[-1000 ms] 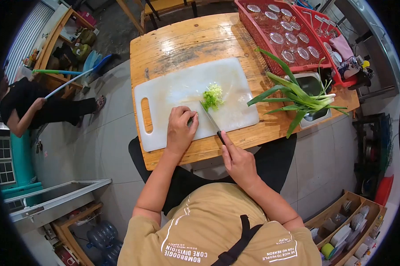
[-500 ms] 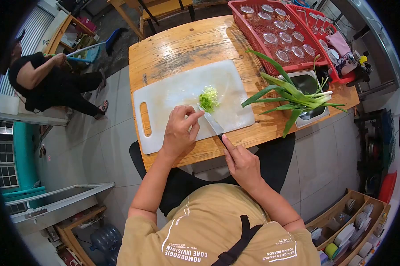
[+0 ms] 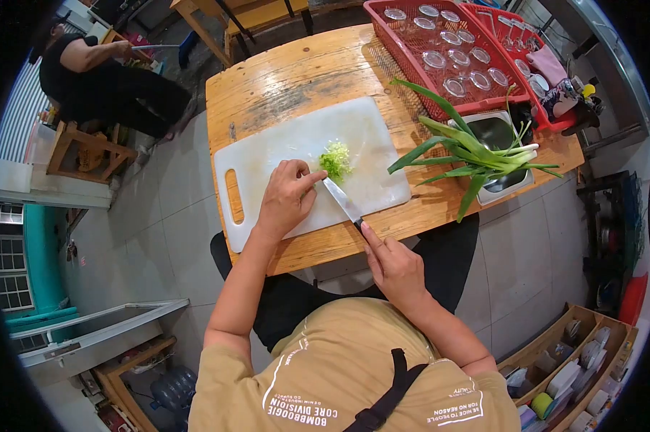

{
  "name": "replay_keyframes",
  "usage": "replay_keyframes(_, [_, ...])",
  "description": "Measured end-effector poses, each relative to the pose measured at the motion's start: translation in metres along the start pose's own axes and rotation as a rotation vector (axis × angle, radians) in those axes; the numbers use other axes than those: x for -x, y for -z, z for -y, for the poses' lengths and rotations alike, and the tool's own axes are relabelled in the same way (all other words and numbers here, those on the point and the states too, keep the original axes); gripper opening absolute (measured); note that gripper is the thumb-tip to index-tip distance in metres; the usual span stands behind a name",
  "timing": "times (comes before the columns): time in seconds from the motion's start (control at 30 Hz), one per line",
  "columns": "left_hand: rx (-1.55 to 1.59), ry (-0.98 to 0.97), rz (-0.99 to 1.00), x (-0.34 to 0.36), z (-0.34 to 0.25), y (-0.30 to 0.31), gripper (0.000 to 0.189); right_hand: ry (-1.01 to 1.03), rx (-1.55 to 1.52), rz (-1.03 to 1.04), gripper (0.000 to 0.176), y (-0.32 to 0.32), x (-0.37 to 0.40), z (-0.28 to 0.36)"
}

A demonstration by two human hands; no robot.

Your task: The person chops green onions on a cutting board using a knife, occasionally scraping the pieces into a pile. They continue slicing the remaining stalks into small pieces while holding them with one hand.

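Note:
My right hand (image 3: 397,266) is closed round the black handle of a knife (image 3: 341,199), whose blade points up and left over the white cutting board (image 3: 267,155). My left hand (image 3: 290,193) is at the blade's tip, index finger extended onto it and the other fingers curled; whether it pinches anything is hidden. Just beyond the tip lies a small heap of chopped green onion (image 3: 334,161). To the right, whole green onions (image 3: 476,155) with long leaves rest across a metal container (image 3: 508,183).
The board lies on a wooden table (image 3: 267,72). Behind the onions stands a red crate (image 3: 411,54) of upturned glasses, beside another red basket (image 3: 483,16). A person in black (image 3: 102,79) stands at the upper left with a broom. A wooden box (image 3: 570,360) of dishes is lower right.
My left hand has shifted slightly left, its index finger now nearer the blade's tip. The view has tilted a little. The person at the upper left has moved right and leans with the broom.

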State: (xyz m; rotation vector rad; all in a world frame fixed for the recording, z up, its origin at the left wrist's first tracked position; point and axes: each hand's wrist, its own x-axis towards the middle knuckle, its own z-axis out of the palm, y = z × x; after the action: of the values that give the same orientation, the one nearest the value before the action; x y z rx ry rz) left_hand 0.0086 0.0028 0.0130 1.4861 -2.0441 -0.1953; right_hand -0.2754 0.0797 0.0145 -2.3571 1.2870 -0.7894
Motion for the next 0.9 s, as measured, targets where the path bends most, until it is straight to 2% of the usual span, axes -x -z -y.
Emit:
replay_keyframes(0.17, [0.007, 0.005, -0.031, -0.004, 0.003, -0.002, 0.031, -0.06, -0.12, -0.01, 0.056, 0.006, 0.003, 0.0])
replay_keyframes(0.33, [0.06, 0.0, -0.079, -0.006, 0.01, -0.007, 0.029, -0.217, -0.279, 0.016, 0.05, 0.015, 0.007, -0.001])
replay_keyframes(0.53, [0.087, 0.065, -0.072, -0.004, 0.005, -0.001, 0.026, -0.264, -0.41, 0.043, 0.049, 0.009, 0.008, -0.001])
replay_keyframes(0.7, [0.022, 0.049, -0.117, 0.0, 0.009, -0.002, 0.025, -0.335, -0.436, 0.102, 0.051, 0.013, 0.004, 0.007])
replay_keyframes(0.9, [-0.022, 0.152, -0.035, 0.001, 0.01, -0.01, 0.024, -0.338, -0.445, 0.103, 0.049, 0.012, 0.004, 0.008])
